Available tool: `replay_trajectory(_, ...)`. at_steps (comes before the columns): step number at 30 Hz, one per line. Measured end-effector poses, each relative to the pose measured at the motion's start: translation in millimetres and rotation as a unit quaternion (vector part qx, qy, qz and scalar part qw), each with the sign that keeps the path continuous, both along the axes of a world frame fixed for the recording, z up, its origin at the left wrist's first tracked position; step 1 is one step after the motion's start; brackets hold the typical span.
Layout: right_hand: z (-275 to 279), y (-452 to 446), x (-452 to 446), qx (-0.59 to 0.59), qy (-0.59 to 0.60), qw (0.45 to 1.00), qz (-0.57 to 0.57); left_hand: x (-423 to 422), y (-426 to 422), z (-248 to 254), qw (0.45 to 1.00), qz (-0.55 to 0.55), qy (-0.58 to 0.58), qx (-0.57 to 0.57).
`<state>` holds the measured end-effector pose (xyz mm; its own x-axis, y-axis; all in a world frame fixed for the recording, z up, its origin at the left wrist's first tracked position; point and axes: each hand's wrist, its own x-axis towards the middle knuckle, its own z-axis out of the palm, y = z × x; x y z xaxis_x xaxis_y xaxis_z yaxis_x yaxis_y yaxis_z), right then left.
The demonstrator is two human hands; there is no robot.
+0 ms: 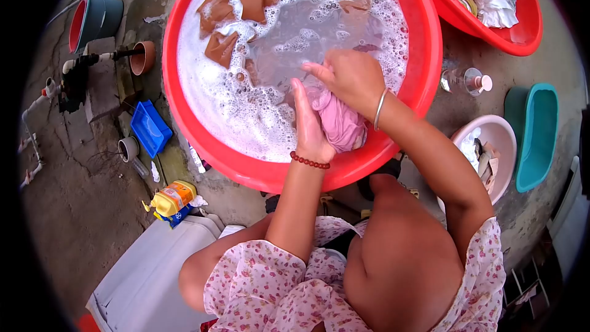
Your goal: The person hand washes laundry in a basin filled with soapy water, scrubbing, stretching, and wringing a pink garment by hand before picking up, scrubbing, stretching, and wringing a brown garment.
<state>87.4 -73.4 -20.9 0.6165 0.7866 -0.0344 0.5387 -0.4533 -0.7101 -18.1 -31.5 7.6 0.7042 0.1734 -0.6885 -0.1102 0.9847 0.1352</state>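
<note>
Ground (pixel 80 221): beneath a red tub (pixel 425 43)
Left hand (pixel 312 126): flat, fingers straight, against pink cloth (pixel 341 123)
Right hand (pixel 354 80): curled over the cloth's far end, grip hidden

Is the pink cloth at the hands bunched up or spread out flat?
Bunched up: the pink cloth shows crumpled folds beside the left hand and below the right hand.

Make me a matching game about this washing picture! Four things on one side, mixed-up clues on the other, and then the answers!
Things:
1. bracelet
2. bangle
3. scrunched cloth
4. big tub

Clues:
A. holding foamy water
B. shiny silver
C. pink, between the left hand and the right hand
D. made of dark red beads

Answers: 1-D, 2-B, 3-C, 4-A
</note>
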Motion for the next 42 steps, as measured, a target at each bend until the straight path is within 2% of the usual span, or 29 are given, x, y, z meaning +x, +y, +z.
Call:
replay_trajectory(1, 0, 1, 23, -0.036, 0.078, 0.996, -0.026, -2, 1, -2, 1.0, -0.001, -0.003, 0.003)
replay_trajectory(2, -4, 1, 39, -0.035, 0.078, 0.996, -0.026, -10, 0, -9, 0.978, -0.126, 0.031, 0.162)
replay_trajectory(3, -8, 0, 52, -0.032, 0.153, 0.988, -0.017, -11, 0, -5, 0.915, -0.245, 0.064, 0.313)
replay_trajectory(4, -11, -4, 60, -0.03, 0.227, 0.973, -0.008, -11, 4, 0, 0.943, -0.202, 0.022, 0.264)
replay_trajectory(5, -10, -8, 65, -0.031, 0.222, 0.974, -0.009, -11, 7, -1, 0.943, -0.201, 0.017, 0.263)
replay_trajectory(7, -11, -16, 70, -0.029, 0.337, 0.941, 0.006, -13, 12, -9, 0.948, -0.114, 0.013, 0.297)
replay_trajectory(9, -21, -17, 63, -0.005, 0.382, 0.924, 0.002, -14, 15, -12, 0.941, -0.105, 0.012, 0.322)
replay_trajectory(11, -20, -19, 46, 0.04, 0.372, 0.92, -0.114, -10, 13, -10, 0.94, -0.029, -0.024, 0.339)
replay_trajectory(12, -5, -15, 35, -0.002, 0.282, 0.949, -0.143, -4, 11, -5, 0.95, 0.011, 0.011, 0.311)
replay_trajectory(13, 3, -14, 14, 0.068, 0.198, 0.967, -0.142, -4, 14, -11, 0.95, 0.01, 0.012, 0.311)
replay_trajectory(14, 21, -16, -6, 0.137, 0.084, 0.984, -0.082, -9, 20, -23, 0.978, 0.034, 0.019, 0.205)
replay_trajectory(15, 40, -19, -33, 0.178, 0.065, 0.982, -0.022, -16, 25, -34, 0.993, 0.059, 0.025, 0.095)
replay_trajectory(16, 51, -21, -50, 0.218, 0.046, 0.974, 0.04, -33, 29, -41, 1.0, 0.01, -0.005, 0.025)
replay_trajectory(17, 49, -19, -52, 0.216, 0.045, 0.974, 0.04, -37, 16, -49, 1.0, 0.011, -0.005, 0.024)
replay_trajectory(19, 37, -15, -56, 0.198, -0.047, 0.977, 0.07, -35, -20, -61, 0.963, 0.084, -0.065, 0.247)
replay_trajectory(20, 20, -8, -40, 0.171, -0.037, 0.985, 0.003, -2, -18, -4, 0.989, 0.072, 0.115, 0.052)
replay_trajectory(21, 13, -7, -22, 0.171, -0.039, 0.984, 0.003, 1, -19, -3, 0.99, 0.071, 0.113, 0.053)
replay_trajectory(23, 8, -10, -2, 0.018, -0.022, 0.998, -0.05, 3, -22, 0, 0.996, 0.027, 0.084, 0.031)
replay_trajectory(25, 28, -14, -25, 0.038, -0.035, 0.997, -0.059, -6, -14, -13, 0.996, 0.011, 0.084, 0.024)
replay_trajectory(26, 53, -18, -43, 0.104, 0.005, 0.995, -0.003, -27, -11, -49, 0.997, 0.031, -0.064, -0.005)
replay_trajectory(28, 60, -24, -50, 0.164, 0.049, 0.984, 0.053, -34, 11, -66, 0.943, -0.065, -0.295, -0.138)
replay_trajectory(29, 47, -21, -42, 0.132, 0.032, 0.99, 0.032, -32, 5, -59, 0.944, -0.064, -0.292, -0.14)
replay_trajectory(30, 31, -15, -30, 0.102, 0.014, 0.995, 0.012, -27, -3, -49, 0.977, -0.006, -0.2, -0.076)
replay_trajectory(31, 16, -9, -20, 0.073, 0.001, 0.997, -0.005, -22, -13, -34, 0.994, 0.056, -0.099, -0.01)
replay_trajectory(32, 3, -5, -12, 0.044, -0.016, 0.999, -0.025, -2, -19, -4, 0.996, 0.029, 0.08, -0.009)
replay_trajectory(37, 8, -11, -13, 0.018, -0.025, 0.997, -0.066, 1, -17, -4, 0.997, 0.042, 0.058, -0.013)
replay_trajectory(39, 29, -18, -35, 0.097, -0.025, 0.995, -0.01, -1, -15, -9, 0.997, 0.049, 0.056, -0.005)
replay_trajectory(40, 34, -21, -49, 0.093, -0.021, 0.995, -0.011, -5, -16, -11, 0.997, 0.052, 0.064, -0.01)
replay_trajectory(42, 39, -22, -70, 0.057, -0.043, 0.99, 0.126, -12, -18, -14, 0.995, 0.06, 0.079, -0.017)
